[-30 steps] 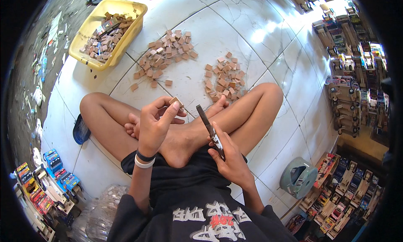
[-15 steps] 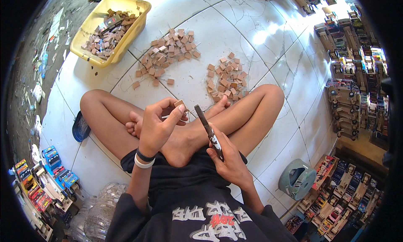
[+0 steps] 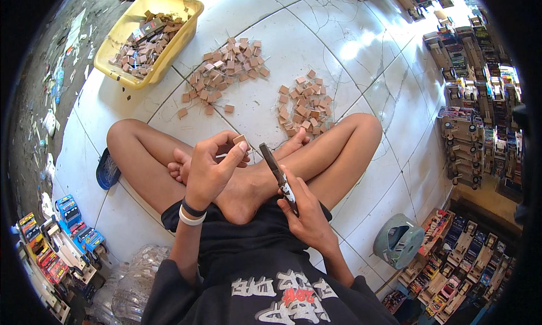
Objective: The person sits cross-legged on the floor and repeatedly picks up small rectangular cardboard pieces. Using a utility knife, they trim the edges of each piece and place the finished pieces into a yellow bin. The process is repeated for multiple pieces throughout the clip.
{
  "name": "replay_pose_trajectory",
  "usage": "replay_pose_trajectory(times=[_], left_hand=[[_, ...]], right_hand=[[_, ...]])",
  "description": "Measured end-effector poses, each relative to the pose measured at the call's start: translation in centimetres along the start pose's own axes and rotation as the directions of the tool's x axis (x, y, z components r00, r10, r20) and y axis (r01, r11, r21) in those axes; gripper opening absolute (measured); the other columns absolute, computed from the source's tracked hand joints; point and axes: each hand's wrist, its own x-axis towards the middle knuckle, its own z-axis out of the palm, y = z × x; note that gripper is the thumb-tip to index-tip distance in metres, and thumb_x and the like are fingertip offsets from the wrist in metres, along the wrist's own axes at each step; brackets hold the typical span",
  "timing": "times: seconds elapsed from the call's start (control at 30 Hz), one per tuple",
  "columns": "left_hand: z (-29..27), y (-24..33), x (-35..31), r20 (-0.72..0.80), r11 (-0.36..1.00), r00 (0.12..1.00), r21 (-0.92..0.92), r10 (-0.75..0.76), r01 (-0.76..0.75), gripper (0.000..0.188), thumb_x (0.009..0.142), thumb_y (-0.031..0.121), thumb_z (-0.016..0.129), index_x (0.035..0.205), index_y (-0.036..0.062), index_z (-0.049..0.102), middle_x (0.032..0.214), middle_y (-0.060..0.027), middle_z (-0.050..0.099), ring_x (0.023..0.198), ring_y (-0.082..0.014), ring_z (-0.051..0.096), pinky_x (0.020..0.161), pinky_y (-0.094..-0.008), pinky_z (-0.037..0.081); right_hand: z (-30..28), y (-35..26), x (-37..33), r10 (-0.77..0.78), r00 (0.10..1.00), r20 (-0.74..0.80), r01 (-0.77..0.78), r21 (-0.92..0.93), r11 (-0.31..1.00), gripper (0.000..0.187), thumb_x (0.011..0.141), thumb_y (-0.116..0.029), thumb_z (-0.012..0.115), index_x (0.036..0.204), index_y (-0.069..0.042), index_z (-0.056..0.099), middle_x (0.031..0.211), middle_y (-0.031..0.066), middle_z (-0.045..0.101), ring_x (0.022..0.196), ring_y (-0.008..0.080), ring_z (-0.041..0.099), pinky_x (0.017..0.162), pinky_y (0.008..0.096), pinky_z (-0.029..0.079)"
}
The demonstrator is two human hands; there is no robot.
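Observation:
Between the thumb and fingertips of my left hand (image 3: pixel 212 167) is a small square wooden piece (image 3: pixel 240 139). My right hand (image 3: pixel 307 215) is closed around the black-and-white handle of a dark, narrow, flat-bladed tool (image 3: pixel 271 161). The tool slants up to the left, its tip close beside the fingers of my left hand. I cannot make out whether the tip touches anything. Past my crossed legs lie two piles of similar wooden pieces, a wider left pile (image 3: pixel 226 68) with thin pale strands sticking out and a smaller right pile (image 3: pixel 305 105).
A yellow plastic tub (image 3: pixel 186 34) of wooden pieces stands at the far left. Toy vehicles (image 3: pixel 463 122) are stacked along the right, and more (image 3: pixel 73 235) stand at the lower left. A grey-green round container (image 3: pixel 398 240) sits right of my knee; a dark blue sandal (image 3: pixel 107 170) lies left.
The tool in my right hand has turned slightly, showing more of its broad side, and its tip has shifted a little left. My left hand has barely moved.

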Motion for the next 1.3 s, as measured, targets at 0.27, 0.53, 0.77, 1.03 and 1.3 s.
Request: replay_pose_trajectory(times=[0.27, 0.53, 0.77, 1.03, 1.3], left_hand=[[-0.1, -0.3, 0.1, 0.013, 1.0, 1.0, -0.012, -0.008, 0.008, 0.018, 0.105, 0.012, 0.066, 0.101, -0.0053, 0.068, 0.088, -0.0046, 0.072, 0.083, -0.0112, 0.072, 0.076, -0.0258, 0.061], [-0.2, -0.7, 0.1, -0.003, 1.0, 1.0, 0.007, 0.018, -0.018, 0.018, 0.106, 0.012, 0.065, 0.098, -0.0035, 0.067, 0.088, -0.0029, 0.069, 0.085, -0.0099, 0.069, 0.081, -0.0259, 0.059], [-0.5, -0.6, 0.0, 0.005, 0.999, 0.999, -0.017, 0.032, -0.032, 0.017, 0.107, 0.013, 0.064, 0.102, -0.0027, 0.066, 0.094, -0.0039, 0.07, 0.089, -0.0107, 0.069, 0.084, -0.0263, 0.059], [0.8, -0.8, 0.1, -0.032, 0.978, 0.997, -0.191, 0.075, -0.08, 0.037, 0.103, 0.015, 0.073, 0.131, -0.0072, 0.064, 0.112, -0.014, 0.076, 0.106, -0.0167, 0.073, 0.092, -0.0313, 0.06], [1.3, -1.5, -0.2, 0.177, 0.807, 0.977, -0.557, -0.117, 0.197, 0.055, 0.098, 0.023, 0.081, 0.138, -0.0087, 0.06, 0.103, -0.0105, 0.078, 0.09, -0.0162, 0.076, 0.084, -0.0299, 0.063]], right_hand=[[0.2, 0.0, 0.0, 0.017, 1.0, 0.009, -0.017, 0.022, 1.0, 0.069, 0.099, 0.004, 0.062, 0.162, -0.003, 0.034, 0.123, 0.0264, 0.056, 0.107, 0.0472, 0.06, 0.094, 0.0459, 0.05], [0.8, 0.2, -0.2, 0.017, 1.0, 0.012, -0.018, 0.031, 0.999, 0.07, 0.098, 0.005, 0.062, 0.162, -0.002, 0.034, 0.125, 0.0264, 0.055, 0.109, 0.0479, 0.06, 0.094, 0.0461, 0.05], [1.3, -0.1, 0.0, -0.015, 0.999, -0.046, 0.016, 0.014, 1.0, 0.067, 0.098, 0.005, 0.064, 0.16, 0.001, 0.038, 0.127, 0.0232, 0.06, 0.105, 0.0364, 0.063, 0.096, 0.04, 0.05], [1.2, -0.5, 0.2, -0.023, 0.999, -0.039, 0.024, 0.033, 0.999, 0.063, 0.099, 0.003, 0.065, 0.157, 0.002, 0.041, 0.129, 0.0256, 0.062, 0.105, 0.0389, 0.063, 0.097, 0.0416, 0.05], [0.6, 0.0, -0.7, 0.068, 0.945, 0.321, -0.261, 0.609, 0.749, 0.058, 0.106, -0.012, 0.065, 0.157, 0.0, 0.041, 0.111, 0.0078, 0.061, 0.091, 0.0152, 0.059, 0.082, 0.0314, 0.052]])
